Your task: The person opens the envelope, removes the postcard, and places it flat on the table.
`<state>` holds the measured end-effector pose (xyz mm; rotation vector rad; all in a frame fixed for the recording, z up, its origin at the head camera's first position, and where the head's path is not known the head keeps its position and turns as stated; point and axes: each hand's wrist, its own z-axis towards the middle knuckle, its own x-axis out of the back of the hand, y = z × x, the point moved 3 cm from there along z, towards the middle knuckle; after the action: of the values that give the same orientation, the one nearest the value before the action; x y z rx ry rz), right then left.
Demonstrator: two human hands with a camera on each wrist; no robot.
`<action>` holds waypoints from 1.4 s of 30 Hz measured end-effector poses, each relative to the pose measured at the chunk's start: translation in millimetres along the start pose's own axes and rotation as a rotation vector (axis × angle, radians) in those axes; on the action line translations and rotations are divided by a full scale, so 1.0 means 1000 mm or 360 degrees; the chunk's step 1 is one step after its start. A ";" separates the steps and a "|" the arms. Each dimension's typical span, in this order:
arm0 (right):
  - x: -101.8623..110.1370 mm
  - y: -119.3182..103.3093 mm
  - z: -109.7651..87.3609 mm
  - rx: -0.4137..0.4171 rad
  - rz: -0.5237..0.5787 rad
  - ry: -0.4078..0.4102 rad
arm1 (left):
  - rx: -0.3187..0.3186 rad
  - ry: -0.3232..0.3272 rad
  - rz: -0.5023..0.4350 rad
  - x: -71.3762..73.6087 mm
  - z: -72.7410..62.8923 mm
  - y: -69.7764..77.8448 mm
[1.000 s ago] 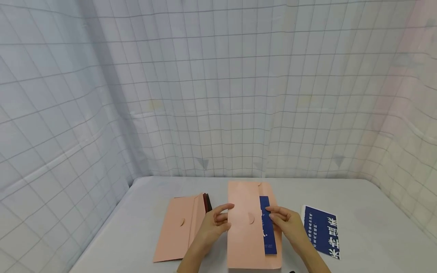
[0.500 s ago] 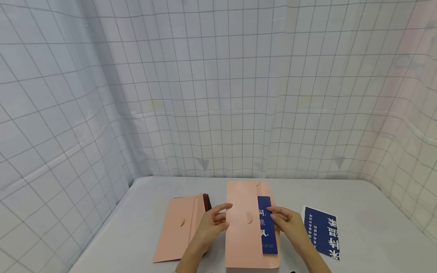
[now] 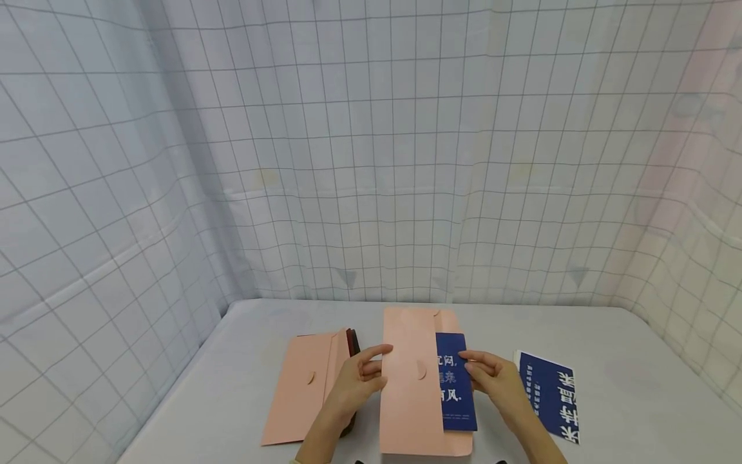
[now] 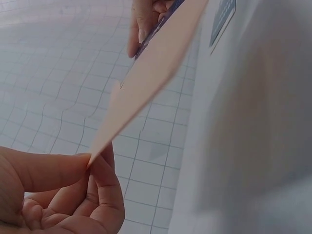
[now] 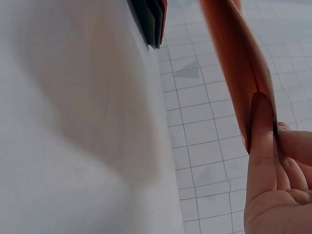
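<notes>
A pink paper envelope (image 3: 408, 380) is held up over the table in the head view, its long side vertical. My left hand (image 3: 352, 390) pinches its left edge between thumb and fingers, as the left wrist view shows with the envelope (image 4: 151, 73) edge-on. From the envelope's right-hand opening a dark blue card (image 3: 456, 380) with white characters sticks partly out; its left part is hidden behind the front panel. My right hand (image 3: 500, 385) pinches the card's right edge. In the right wrist view, one finger of that hand (image 5: 275, 180) lies along the pink paper's underside.
Another pink envelope (image 3: 301, 386) lies on the table at left, with dark red and black items (image 3: 352, 341) beside or under its right edge. More blue cards (image 3: 551, 396) lie at right. The white table (image 3: 614, 361) is backed by a white gridded curtain (image 3: 371, 161).
The blue card slides rightward relative to the envelope, so more of its lettering shows. The envelope and left hand shift slightly left; the right hand moves a little right, holding the card.
</notes>
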<state>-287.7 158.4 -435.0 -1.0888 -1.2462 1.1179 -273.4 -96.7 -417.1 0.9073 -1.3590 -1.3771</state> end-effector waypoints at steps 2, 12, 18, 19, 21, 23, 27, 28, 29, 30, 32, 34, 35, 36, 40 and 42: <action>0.000 0.000 0.000 -0.0009 -0.0003 0.0011 | -0.0004 -0.0008 0.0001 0.001 0.000 0.000; 0.002 0.000 0.000 -0.0004 0.0002 0.0004 | -0.0002 -0.0041 0.0005 0.003 0.000 0.002; 0.005 0.000 0.001 -0.0012 -0.0008 0.0020 | 0.0009 -0.0037 -0.0007 0.005 -0.001 0.001; 0.005 0.000 0.001 -0.0014 -0.0010 0.0021 | 0.0009 -0.0036 -0.0005 0.005 -0.001 0.001; 0.006 0.000 0.001 -0.0014 -0.0020 0.0023 | 0.0011 -0.0036 -0.0001 0.006 -0.001 0.001; 0.006 -0.001 0.001 -0.0014 -0.0026 0.0026 | 0.0012 -0.0034 0.0006 0.006 0.000 0.000; 0.007 0.000 0.001 -0.0015 -0.0026 0.0034 | 0.0012 -0.0022 0.0025 0.007 0.000 0.000; 0.008 0.000 0.002 -0.0017 -0.0026 0.0037 | 0.0011 -0.0020 0.0029 0.007 0.000 0.000; 0.008 0.000 0.002 -0.0017 -0.0029 0.0040 | 0.0010 -0.0016 0.0034 0.008 0.000 0.000; 0.008 0.000 0.002 -0.0021 -0.0025 0.0043 | 0.0012 -0.0012 0.0032 0.008 0.000 0.000; 0.009 0.001 0.002 -0.0022 -0.0037 0.0049 | 0.0012 -0.0008 0.0030 0.008 0.000 0.000; 0.010 0.001 0.001 -0.0021 -0.0049 0.0054 | 0.0011 -0.0005 0.0025 0.009 0.000 0.000; 0.011 0.001 0.001 -0.0020 -0.0055 0.0055 | 0.0009 -0.0002 0.0022 0.009 0.000 0.000; 0.011 0.001 0.002 -0.0020 -0.0060 0.0056 | 0.0010 0.0001 0.0021 0.010 0.000 -0.001; 0.013 0.003 0.003 -0.0012 -0.0067 0.0049 | 0.0005 0.0012 0.0022 0.011 -0.001 0.000; 0.014 0.003 0.004 -0.0004 -0.0067 0.0047 | 0.0004 0.0017 0.0028 0.011 -0.001 0.000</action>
<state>-291.2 172.9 -436.4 -1.0728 -1.2420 1.0653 -275.8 -107.3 -416.0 0.9011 -1.3579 -1.3553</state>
